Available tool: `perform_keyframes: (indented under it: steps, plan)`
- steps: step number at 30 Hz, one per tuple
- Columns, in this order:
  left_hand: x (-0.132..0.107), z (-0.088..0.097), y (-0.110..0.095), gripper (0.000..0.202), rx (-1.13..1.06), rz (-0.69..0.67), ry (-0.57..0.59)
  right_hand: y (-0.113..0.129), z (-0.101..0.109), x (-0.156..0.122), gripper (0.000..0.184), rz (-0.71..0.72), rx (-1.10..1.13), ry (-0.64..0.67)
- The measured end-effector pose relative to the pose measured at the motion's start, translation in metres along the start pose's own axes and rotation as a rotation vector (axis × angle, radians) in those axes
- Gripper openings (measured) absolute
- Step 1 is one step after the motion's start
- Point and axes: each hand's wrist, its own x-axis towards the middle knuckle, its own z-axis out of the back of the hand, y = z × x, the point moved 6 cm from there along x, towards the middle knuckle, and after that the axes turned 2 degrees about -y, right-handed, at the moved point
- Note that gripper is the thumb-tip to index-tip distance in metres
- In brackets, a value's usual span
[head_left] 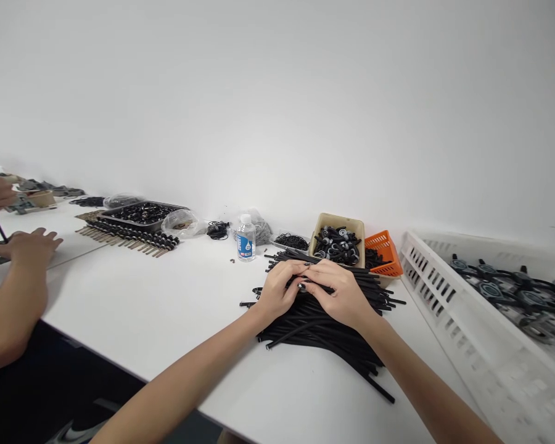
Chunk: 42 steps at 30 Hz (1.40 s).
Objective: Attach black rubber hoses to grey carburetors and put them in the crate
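Observation:
My left hand [281, 287] and my right hand [337, 291] meet over a heap of thin black tubes [324, 336]. The fingers of both are closed in a pinch. Between the fingertips shows a small dark part with a shiny end [301, 287]; my fingers cover most of it, so I cannot tell whether it belongs to a longer tube. Beneath and around both hands the black tubes lie loosely stacked, roughly side by side, some with small light-coloured ends.
Behind the heap stand a cream bin [337, 219] of black and grey parts and an orange basket [391, 253]. A white crate [437, 290] is at right. A bottle [246, 239] stands behind left. Further left are a tray [178, 208] and a co-worker's hand [28, 246] with a screwdriver-like tool.

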Motion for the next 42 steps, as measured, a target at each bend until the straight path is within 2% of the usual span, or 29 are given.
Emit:
perform_keyframes:
  steps: [10, 27, 42]
  plan:
    - [-0.0011, 0.0010, -0.0019, 0.018, 0.031, -0.013, -0.028, 0.0019, 0.0000, 0.0012, 0.020, -0.009, 0.008, 0.003]
    - [-0.0011, -0.0011, -0.0007, 0.020, 0.017, 0.018, -0.007, 0.0043, 0.0000, 0.0028, 0.020, -0.023, -0.012, 0.021]
    - [-0.0021, -0.0007, -0.0030, 0.018, -0.035, -0.039, -0.026, 0.0039, -0.0035, 0.0018, 0.020, -0.077, 0.046, 0.075]
